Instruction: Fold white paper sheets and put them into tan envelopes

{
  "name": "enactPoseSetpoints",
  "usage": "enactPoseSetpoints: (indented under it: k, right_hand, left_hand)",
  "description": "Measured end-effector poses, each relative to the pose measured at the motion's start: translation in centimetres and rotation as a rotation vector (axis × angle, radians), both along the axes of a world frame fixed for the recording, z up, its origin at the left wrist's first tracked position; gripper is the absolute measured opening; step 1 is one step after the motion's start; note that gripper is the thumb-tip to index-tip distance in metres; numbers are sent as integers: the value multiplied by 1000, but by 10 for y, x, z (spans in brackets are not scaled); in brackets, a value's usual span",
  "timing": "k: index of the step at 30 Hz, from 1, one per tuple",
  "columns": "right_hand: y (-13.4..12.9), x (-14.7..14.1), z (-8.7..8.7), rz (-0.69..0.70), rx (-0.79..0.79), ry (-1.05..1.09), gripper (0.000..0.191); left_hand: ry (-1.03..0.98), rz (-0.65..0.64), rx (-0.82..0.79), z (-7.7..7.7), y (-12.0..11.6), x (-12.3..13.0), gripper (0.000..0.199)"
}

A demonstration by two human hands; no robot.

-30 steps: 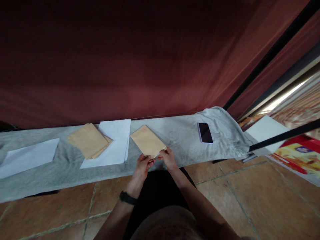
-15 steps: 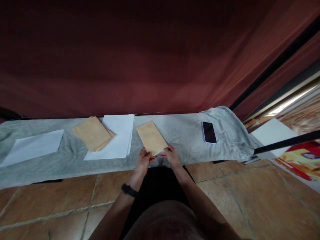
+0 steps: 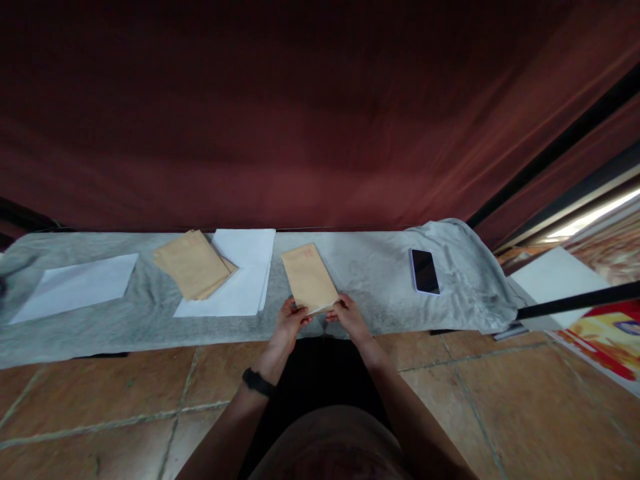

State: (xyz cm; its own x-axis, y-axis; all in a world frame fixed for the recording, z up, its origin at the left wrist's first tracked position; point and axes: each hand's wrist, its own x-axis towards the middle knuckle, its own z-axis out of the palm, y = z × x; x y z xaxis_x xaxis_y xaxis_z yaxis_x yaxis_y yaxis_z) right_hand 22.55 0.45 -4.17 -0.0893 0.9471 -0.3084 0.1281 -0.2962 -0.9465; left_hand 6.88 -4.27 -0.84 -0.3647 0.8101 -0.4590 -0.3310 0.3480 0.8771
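Note:
A tan paper envelope (image 3: 309, 277) lies at a tilt in front of me, its near end between my hands, where a pale edge shows. My left hand (image 3: 290, 323) grips its near left corner, thumb on top. At the near right corner my right hand (image 3: 349, 316) pinches the envelope. Several tan envelopes (image 3: 194, 265) are stacked to the left, partly over white paper sheets (image 3: 249, 280). Farther left, a folded-looking white sheet (image 3: 80, 285) rests on the grey cloth.
Grey cloth (image 3: 370, 267) covers the long narrow surface. A phone (image 3: 425, 272) lies on it at the right. Dark red fabric (image 3: 310, 133) hangs behind. Black bars (image 3: 575, 301) and a white panel (image 3: 557, 280) are at the far right.
The view has shifted slightly, so the things on the cloth appear a little farther right. Both hands still hold the envelope; the right hand's fingers have moved slightly at its corner.

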Motion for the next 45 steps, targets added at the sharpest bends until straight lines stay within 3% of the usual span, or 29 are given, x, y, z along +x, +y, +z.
enactPoseSetpoints:
  k: [2,5,7,10,13,16,21,25,29,37,45]
  right_hand:
    - [1,10,4,-6,117,-96,28]
    - [4,20,12,106,526,-362,37]
    - [6,21,15,306,735,-449,40]
    - [6,17,16,531,891,-532,42]
    - [5,14,14,546,930,-600,43]
    - [5,13,14,538,936,-606,41]
    - [5,12,19,547,903,-563,40]
    - [5,9,20,497,871,-538,40]
    - [5,10,17,537,850,-546,41]
    - [4,13,9,481,818,-491,39]
    - [10,23,-1,350,646,-371,32]
  left_hand:
    - [26,-4,-2,1,3,-5,51]
    - [150,-112,-42,1,3,-15,60]
    - [365,-210,-82,0,0,-21,61]
    - [897,-215,-36,0,-3,-25,50]
    - [1328,-244,195,-1,12,-22,44]
    - [1473,-415,375,-7,56,-18,49]
    - [1417,-608,348,-25,140,-28,58]
    - [1338,-626,435,-34,163,-42,60]
    - [1314,-694,474,-34,146,-43,57]
    - [1340,-842,523,-34,82,-31,56]
    - [1204,-887,568,-14,17,-25,55]
